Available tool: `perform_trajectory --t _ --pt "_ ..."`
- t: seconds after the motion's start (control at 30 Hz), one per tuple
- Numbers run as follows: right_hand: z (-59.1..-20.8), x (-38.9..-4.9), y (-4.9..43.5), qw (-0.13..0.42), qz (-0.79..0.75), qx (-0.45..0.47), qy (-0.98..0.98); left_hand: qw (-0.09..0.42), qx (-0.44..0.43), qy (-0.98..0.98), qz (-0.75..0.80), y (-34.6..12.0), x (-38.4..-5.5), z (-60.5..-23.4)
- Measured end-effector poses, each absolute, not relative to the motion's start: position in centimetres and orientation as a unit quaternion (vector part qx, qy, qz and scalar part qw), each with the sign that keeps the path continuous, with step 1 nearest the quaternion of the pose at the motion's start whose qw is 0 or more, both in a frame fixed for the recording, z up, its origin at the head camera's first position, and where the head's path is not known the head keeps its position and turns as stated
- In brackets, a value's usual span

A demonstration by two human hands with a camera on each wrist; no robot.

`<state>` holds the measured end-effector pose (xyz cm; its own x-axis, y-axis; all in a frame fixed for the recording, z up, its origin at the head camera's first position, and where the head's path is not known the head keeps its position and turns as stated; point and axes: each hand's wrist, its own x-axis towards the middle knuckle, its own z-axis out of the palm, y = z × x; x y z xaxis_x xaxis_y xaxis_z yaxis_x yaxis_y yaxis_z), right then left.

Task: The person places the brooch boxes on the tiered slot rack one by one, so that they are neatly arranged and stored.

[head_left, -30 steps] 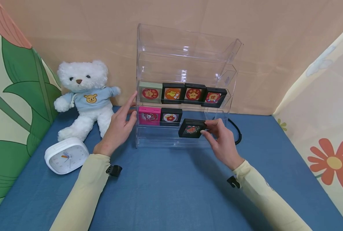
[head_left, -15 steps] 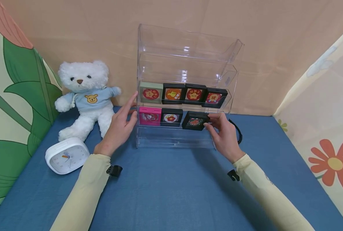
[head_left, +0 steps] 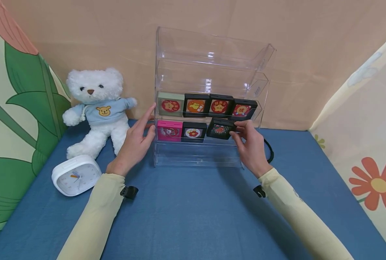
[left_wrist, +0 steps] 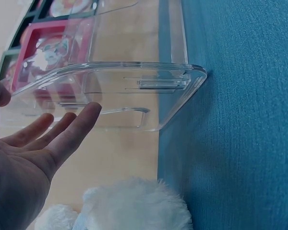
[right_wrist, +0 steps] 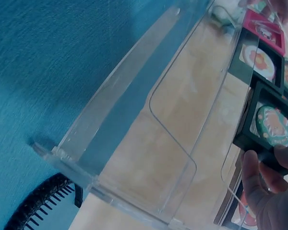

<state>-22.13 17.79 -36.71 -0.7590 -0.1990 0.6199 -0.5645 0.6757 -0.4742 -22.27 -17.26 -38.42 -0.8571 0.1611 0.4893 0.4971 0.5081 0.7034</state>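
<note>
A small black square display box (head_left: 220,129), with a green-rimmed picture in its window, is pinched by its right edge between the thumb and fingers of my right hand (head_left: 252,148). It tilts slightly at the third tier of a clear acrylic rack (head_left: 196,160), right of a black box (head_left: 194,132) with a flower picture. A pink box (head_left: 169,130) stands at that tier's left end. My left hand (head_left: 132,144) has its fingers extended along the rack's left side. In the left wrist view those fingers (left_wrist: 77,132) lie by the clear side panel.
The tier above holds a grey-green box (head_left: 170,104) and several black boxes (head_left: 196,105). A white teddy bear (head_left: 95,104) and a white clock (head_left: 77,176) are at left. A black toothed hair accessory (right_wrist: 38,201) lies behind the rack's right side, on the blue cloth (head_left: 193,209).
My right hand has raised the black display box from in front of the bottom tier to the third tier, beside the flower box. My left hand stays at the rack's side.
</note>
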Motion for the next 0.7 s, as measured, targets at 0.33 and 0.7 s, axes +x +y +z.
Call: perform_trajectory --t 0.33,0.7 --pt "-36.9 -22.4 17.0 0.248 0.315 0.202 -0.894 0.190 -0.199 -0.847 -0.454 -17.2 -22.3 -38.4" --pt "-37.4 -22.4 16.7 0.221 0.301 0.199 -0.906 0.186 -0.194 -0.849 -0.455 -17.3 -22.3 -38.4"
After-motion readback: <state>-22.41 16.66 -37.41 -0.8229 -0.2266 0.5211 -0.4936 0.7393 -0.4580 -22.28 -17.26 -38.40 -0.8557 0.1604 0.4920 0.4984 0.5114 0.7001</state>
